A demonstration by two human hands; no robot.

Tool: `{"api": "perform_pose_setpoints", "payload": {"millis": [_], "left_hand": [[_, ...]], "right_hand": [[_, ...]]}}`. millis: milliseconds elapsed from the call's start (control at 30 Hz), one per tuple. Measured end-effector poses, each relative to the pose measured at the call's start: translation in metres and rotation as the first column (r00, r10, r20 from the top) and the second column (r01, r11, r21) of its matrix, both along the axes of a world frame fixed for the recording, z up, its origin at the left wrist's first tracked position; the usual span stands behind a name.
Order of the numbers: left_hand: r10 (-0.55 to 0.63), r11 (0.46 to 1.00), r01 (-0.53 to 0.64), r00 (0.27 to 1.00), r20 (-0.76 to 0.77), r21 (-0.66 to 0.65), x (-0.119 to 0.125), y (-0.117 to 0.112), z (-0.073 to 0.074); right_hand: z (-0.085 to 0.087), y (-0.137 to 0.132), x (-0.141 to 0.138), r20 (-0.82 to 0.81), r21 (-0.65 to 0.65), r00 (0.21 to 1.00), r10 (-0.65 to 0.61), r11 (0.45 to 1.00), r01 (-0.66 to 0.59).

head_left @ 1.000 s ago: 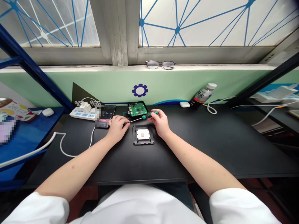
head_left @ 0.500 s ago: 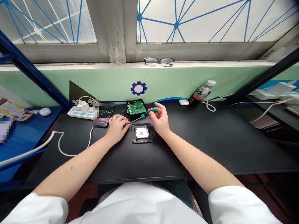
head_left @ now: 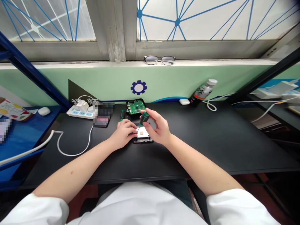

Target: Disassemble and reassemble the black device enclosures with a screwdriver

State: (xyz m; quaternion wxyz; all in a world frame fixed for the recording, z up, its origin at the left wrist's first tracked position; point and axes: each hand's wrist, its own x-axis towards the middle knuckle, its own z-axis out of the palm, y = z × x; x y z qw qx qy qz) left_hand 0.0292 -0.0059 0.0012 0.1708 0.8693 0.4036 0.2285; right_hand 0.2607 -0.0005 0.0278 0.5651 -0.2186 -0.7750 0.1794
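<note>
My right hand (head_left: 156,128) grips a green-handled screwdriver (head_left: 143,117), held nearly upright over a square black case half (head_left: 143,137) with a white pad inside. My left hand (head_left: 124,132) rests at the case's left edge, fingers curled and pressed against it near the screwdriver tip. Behind them lies another black case half holding a green circuit board (head_left: 135,107). A second green-handled tool (head_left: 122,114) lies on the table left of the board.
A phone (head_left: 103,114) and a white power strip (head_left: 79,112) with a trailing cable sit at the left. A bottle (head_left: 202,90) leans on the wall beside a white earbud case (head_left: 184,101). Glasses (head_left: 159,59) lie on the sill. Blue shelving stands left, another desk right.
The screwdriver has swung from lying nearly level to nearly upright over the case. Both hands have closed in over the case half, the left moving right onto its edge.
</note>
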Motion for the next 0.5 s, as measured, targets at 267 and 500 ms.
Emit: {"api": "perform_pose_setpoints", "payload": {"millis": [267, 500], "left_hand": [[-0.087, 0.996, 0.088, 0.994, -0.072, 0.000, -0.0021, 0.0031, -0.0049], [-0.136, 0.990, 0.137, 0.990, -0.043, 0.033, -0.0048, 0.0060, -0.0100]], "right_hand": [[-0.0037, 0.0015, -0.0040, 0.093, 0.109, 0.996, 0.003, 0.994, -0.014], [0.0039, -0.0022, -0.0097, 0.055, 0.159, 0.998, -0.006, 0.987, -0.003]]}}
